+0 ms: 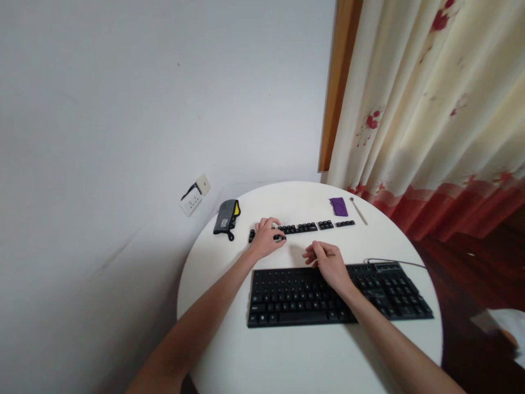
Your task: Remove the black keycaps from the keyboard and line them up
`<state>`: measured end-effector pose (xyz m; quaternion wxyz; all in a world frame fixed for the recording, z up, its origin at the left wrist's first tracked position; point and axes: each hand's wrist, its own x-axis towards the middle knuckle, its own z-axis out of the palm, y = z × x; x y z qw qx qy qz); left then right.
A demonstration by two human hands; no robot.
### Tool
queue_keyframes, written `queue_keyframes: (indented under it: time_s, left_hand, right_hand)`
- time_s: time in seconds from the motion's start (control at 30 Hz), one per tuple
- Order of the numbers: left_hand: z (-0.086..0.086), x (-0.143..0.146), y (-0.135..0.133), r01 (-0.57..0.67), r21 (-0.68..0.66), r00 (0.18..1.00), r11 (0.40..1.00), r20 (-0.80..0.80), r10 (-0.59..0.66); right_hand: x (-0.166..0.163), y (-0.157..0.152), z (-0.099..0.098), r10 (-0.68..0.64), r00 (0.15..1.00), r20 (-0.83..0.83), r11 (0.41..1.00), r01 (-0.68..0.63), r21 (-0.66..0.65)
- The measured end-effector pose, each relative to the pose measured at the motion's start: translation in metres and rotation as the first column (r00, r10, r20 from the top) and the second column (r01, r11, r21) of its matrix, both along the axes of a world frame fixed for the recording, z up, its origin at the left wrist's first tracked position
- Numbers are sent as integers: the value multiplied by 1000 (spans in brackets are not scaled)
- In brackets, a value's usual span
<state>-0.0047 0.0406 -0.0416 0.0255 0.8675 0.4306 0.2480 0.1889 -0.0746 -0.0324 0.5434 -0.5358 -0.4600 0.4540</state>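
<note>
A row of loose black keycaps point(305, 227) lies across the white table, behind a black keyboard point(295, 295). My left hand point(266, 239) rests at the row's left end, its fingers arched and apart over some keycaps; thumb and index finger are beside a few of them. Above the keyboard's back edge hovers my right hand point(329, 261), with fingers curled and thumb pressed in. Something small and dark shows at its fingertips, too small to name. Parts of the keyboard are hidden under the right hand and forearm.
On the round white table point(295, 361) lie a grey pouch point(225, 217) at left, a purple cloth point(338, 207) and a thin brush-like stick point(359, 211) at back right. The keyboard's cable point(396, 261) runs off the right edge. Wall and curtain point(394, 137) stand behind.
</note>
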Motion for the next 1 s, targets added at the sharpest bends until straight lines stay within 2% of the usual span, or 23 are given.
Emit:
queue_keyframes:
  time_s: [0.27, 0.7, 1.0]
  left_hand:
    - [-4, -5, -3, -1, 17, 1000, 1000, -3, 1]
    - [-7, -1, 0, -95, 24, 995, 995, -15, 95]
    - [-9, 1, 1, -117, 43, 993, 992, -11, 118]
  right_hand:
    - [0, 0, -2, 14, 1000, 13, 1000, -14, 16]
    - [-1, -1, -3, 19, 1000, 25, 1000, -19, 23]
    - [-1, -1, -1, 28, 999, 28, 999, -29, 25]
